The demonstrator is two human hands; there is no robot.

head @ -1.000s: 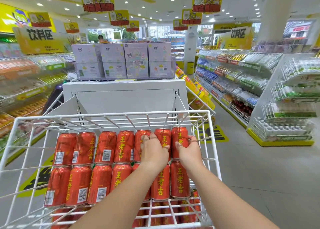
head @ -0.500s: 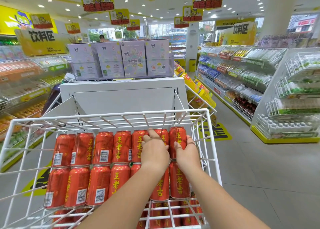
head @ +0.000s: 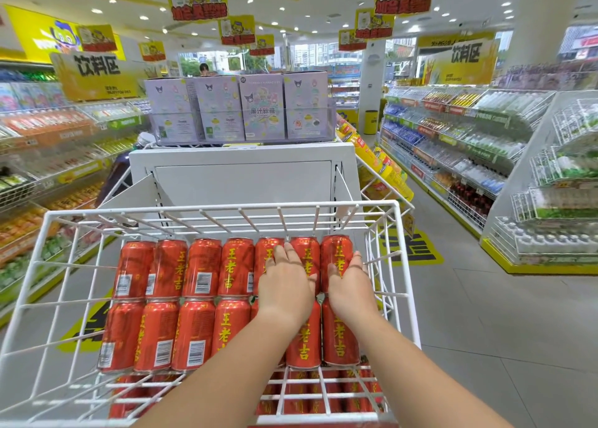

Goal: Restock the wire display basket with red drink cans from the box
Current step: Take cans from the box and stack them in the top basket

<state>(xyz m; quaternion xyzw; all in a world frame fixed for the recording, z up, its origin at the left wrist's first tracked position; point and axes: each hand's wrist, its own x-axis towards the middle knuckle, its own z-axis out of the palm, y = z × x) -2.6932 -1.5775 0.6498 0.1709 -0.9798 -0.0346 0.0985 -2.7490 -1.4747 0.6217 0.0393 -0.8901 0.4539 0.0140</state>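
A white wire display basket (head: 223, 208) fills the lower half of the head view. Red drink cans (head: 202, 269) with yellow lettering lie on their sides in it, in two rows, with more cans below. My left hand (head: 286, 285) lies flat with straight fingers on the cans of the far row, right of the middle. My right hand (head: 351, 287) rests on the rightmost far can (head: 336, 249), fingers mostly straight along its right side. The box is not in view.
A white display stand (head: 242, 175) rises behind the basket, with pastel candy boxes (head: 262, 107) on top. Drink shelves (head: 453, 143) line the right aisle and more shelves (head: 48, 156) the left. Grey floor (head: 485, 314) opens to the right.
Both hands slid a little back toward me along the far-row cans and flattened out. The view shifted slightly.
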